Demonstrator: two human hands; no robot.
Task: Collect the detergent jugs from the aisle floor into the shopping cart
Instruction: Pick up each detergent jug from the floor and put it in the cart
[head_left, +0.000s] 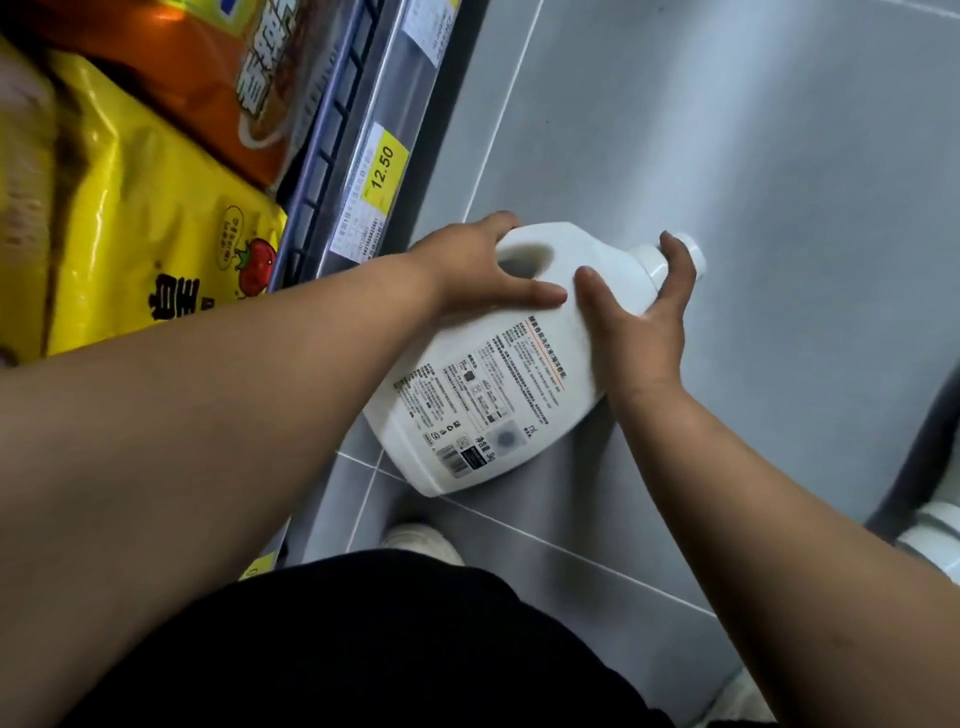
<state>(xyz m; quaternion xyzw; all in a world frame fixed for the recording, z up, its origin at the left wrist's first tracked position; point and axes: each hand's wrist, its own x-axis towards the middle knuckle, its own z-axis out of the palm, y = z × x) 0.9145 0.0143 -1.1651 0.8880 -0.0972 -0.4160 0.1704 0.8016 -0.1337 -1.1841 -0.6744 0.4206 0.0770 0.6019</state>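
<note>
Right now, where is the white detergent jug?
In the head view the white detergent jug is at centre, on its side, held between the left hand and the right hand, right of the shelf edge.

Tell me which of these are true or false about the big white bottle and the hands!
1. The white jug lies on its side on the grey floor. True.
2. Only one hand touches the jug. False: the left hand and the right hand are both on it.
3. The jug's lid is off. False: its white cap is on, by the right hand's fingers.
4. The yellow price tag on the shelf edge reads 12.50. True.
5. The shelf holds blue packs. False: there is a yellow pack and an orange pack.
</note>
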